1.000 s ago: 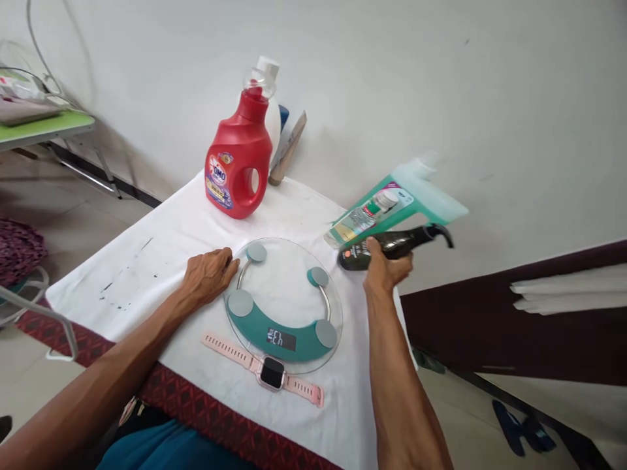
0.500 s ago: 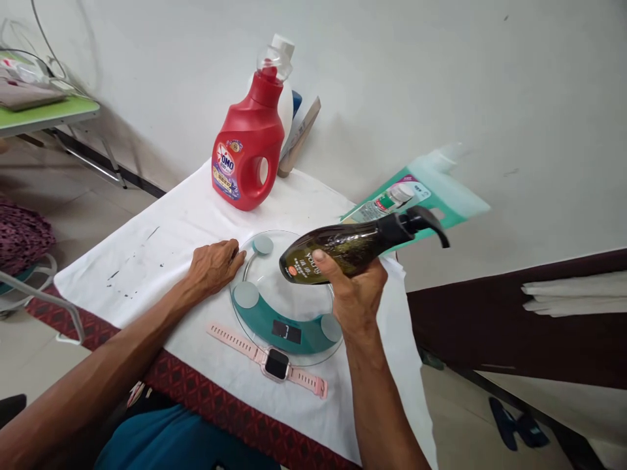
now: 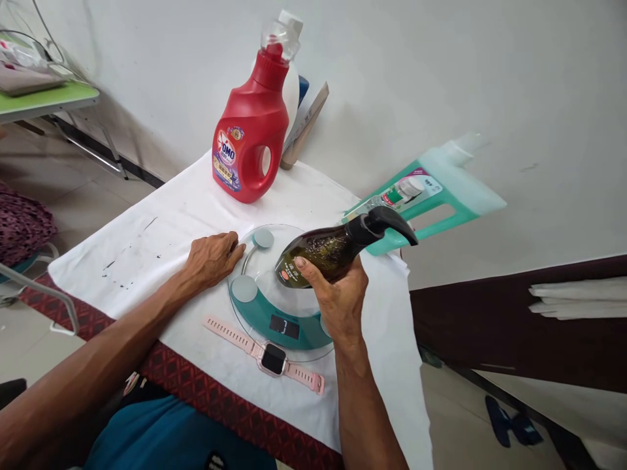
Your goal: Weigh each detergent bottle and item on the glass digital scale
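Observation:
My right hand (image 3: pixel 340 294) is wrapped around a dark pump bottle (image 3: pixel 316 251), thumb over its label. The bottle is tilted above the round glass scale (image 3: pixel 284 297), with its black pump head pointing to the right. Whether its base touches the glass is unclear. On the white cloth, my left hand (image 3: pixel 211 260) rests as a loose fist beside the scale's left edge, with nothing visible in it. The scale has a teal band and a small dark display. In front of it lies a pink-strapped smartwatch (image 3: pixel 273 359), face up.
A red detergent bottle (image 3: pixel 249 137) stands at the back of the cloth-covered table (image 3: pixel 147 254), with other items partly hidden behind it. To the right is a green-liquid jug (image 3: pixel 453 179) near the wall. Dark slippers (image 3: pixel 512 423) lie on the floor.
My right hand has brought the pump bottle left and tilted it more upright over the scale. My left hand stays beside the scale. The view has shifted slightly.

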Motion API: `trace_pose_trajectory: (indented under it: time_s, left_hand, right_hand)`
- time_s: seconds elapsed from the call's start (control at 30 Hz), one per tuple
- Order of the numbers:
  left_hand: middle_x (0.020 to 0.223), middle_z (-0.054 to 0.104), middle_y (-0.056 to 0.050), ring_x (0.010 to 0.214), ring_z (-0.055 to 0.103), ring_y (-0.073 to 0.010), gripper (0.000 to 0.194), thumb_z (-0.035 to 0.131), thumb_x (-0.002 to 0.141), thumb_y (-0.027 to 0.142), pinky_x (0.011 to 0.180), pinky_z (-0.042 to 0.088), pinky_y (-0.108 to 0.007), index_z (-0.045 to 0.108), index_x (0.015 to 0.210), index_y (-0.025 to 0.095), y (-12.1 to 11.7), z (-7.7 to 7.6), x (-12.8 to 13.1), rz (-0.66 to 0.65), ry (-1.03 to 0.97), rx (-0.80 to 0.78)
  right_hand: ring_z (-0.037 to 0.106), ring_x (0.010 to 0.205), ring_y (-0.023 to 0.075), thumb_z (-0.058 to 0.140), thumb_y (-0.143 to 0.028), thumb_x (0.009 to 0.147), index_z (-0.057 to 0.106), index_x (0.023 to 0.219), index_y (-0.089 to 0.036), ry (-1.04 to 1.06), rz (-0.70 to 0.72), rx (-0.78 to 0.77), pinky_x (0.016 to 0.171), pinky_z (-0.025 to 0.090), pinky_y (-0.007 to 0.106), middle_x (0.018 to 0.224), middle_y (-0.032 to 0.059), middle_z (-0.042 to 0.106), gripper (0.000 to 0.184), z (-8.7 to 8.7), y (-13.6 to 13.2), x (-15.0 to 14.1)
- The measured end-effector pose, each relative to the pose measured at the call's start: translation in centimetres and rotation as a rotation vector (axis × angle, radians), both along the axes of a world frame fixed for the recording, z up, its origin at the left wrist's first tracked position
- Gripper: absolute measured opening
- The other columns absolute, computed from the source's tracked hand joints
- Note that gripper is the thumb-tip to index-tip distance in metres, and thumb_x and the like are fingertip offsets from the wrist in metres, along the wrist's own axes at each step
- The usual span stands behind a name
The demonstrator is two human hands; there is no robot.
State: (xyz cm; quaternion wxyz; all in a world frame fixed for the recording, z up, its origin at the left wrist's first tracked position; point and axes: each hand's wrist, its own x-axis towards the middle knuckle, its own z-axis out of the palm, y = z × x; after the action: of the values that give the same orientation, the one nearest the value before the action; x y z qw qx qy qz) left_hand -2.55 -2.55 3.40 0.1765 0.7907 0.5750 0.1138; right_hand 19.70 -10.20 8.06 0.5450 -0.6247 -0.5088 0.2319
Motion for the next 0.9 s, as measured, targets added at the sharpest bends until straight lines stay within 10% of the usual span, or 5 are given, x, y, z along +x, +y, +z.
trace_pose_trajectory:
  time_s: [0.23,0.5,0.9]
  left_hand:
    - [0.098,0.077,-0.006,0.083,0.066,-0.0220,0.034,0.041,0.106,0.044,0.066,0.034,-0.034,0.066,0.098,0.022,0.0,0.0,0.1,0.011,-0.014,-0.002]
    - [0.096,0.078,-0.005,0.083,0.066,-0.0210,0.034,0.042,0.105,0.046,0.066,0.032,-0.033,0.064,0.095,0.022,0.0,-0.1,0.1,0.021,-0.018,0.011]
    - [0.095,0.078,-0.006,0.084,0.068,-0.0227,0.033,0.044,0.105,0.046,0.067,0.038,-0.033,0.066,0.096,0.022,0.2,0.0,0.2,0.027,-0.010,0.006]
  right_hand:
    - [0.066,0.128,0.0288,0.082,-0.059,0.084,0.062,0.135,-0.025,0.062,-0.042,0.159,0.098,0.060,0.046,0.138,0.0106,0.068,0.064,-1.9,-2.6,2.4]
    - [0.062,0.073,0.0165,0.061,-0.065,0.098,0.069,0.092,-0.019,0.087,-0.522,0.124,0.062,0.051,0.030,0.079,0.0012,0.063,0.047,-5.1,-6.2,6.9]
    - [0.055,0.061,0.0131,0.060,-0.061,0.100,0.066,0.081,-0.020,0.083,-0.464,0.092,0.059,0.047,0.028,0.070,-0.0013,0.059,0.046,-5.0,-6.2,6.4]
